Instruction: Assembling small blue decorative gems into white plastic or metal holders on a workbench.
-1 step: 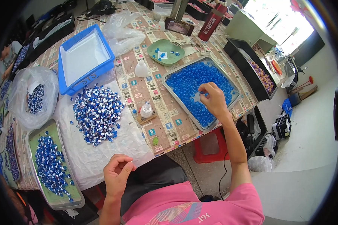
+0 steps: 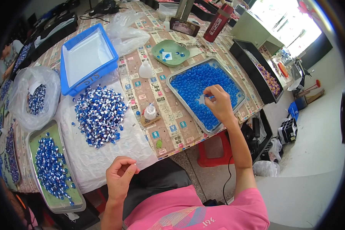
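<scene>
My left hand (image 2: 120, 176) is in front of the table's near edge, its thumb and forefinger pinching a tiny white piece (image 2: 135, 164). Over a metal tray (image 2: 174, 89) of clear blue beads (image 2: 203, 74) is my right hand (image 2: 219, 101), its fingers drawn together. What sits between those fingertips is too small to make out. To the left, a heap of blue and white pieces (image 2: 99, 115) lies on white paper (image 2: 136, 151). Between heap and tray stands a small glass jar (image 2: 150, 112) with whitish contents, on a brown block.
A blue bin (image 2: 110, 68) lined with white sits behind the heap. A second tray (image 2: 54, 209) and a plastic bag (image 2: 21, 115) hold similar pieces at left. Behind are a white bottle (image 2: 145, 71), a green dish (image 2: 182, 57), a phone (image 2: 184, 27) and a red flask (image 2: 218, 25).
</scene>
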Demonstrator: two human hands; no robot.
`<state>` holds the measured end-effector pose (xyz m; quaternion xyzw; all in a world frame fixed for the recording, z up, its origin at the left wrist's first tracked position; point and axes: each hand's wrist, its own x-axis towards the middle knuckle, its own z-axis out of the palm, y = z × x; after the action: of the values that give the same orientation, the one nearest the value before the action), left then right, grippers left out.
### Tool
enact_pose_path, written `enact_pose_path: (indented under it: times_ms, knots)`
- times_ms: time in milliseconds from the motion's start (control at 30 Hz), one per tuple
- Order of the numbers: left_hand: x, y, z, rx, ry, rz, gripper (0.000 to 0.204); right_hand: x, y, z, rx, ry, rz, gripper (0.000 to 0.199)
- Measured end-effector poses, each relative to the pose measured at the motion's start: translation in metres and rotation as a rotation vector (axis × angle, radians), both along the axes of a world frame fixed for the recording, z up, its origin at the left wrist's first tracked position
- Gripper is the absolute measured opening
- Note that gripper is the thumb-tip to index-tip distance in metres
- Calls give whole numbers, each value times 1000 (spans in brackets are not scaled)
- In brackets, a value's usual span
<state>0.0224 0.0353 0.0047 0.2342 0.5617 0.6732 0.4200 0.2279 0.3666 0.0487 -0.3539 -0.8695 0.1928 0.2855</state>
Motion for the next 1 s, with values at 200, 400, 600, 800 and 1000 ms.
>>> enact_pose_path:
  times_ms: [200,400,600,800,1000]
  knots:
    - [-5,8,-3,41,-256,-28,11,-33,-69,19,-180,132,190,19]
    - [-9,5,-6,58,-366,-97,14,-58,-110,6,-697,261,271,23]
    - [-19,-4,-11,85,-507,-51,15,-83,-125,10,-627,101,404,17]
    - [-29,-6,-6,121,-644,-7,16,-97,-131,7,-770,124,391,19]
    - [-35,-8,-10,136,-721,-27,16,-111,-138,11,-853,131,331,19]
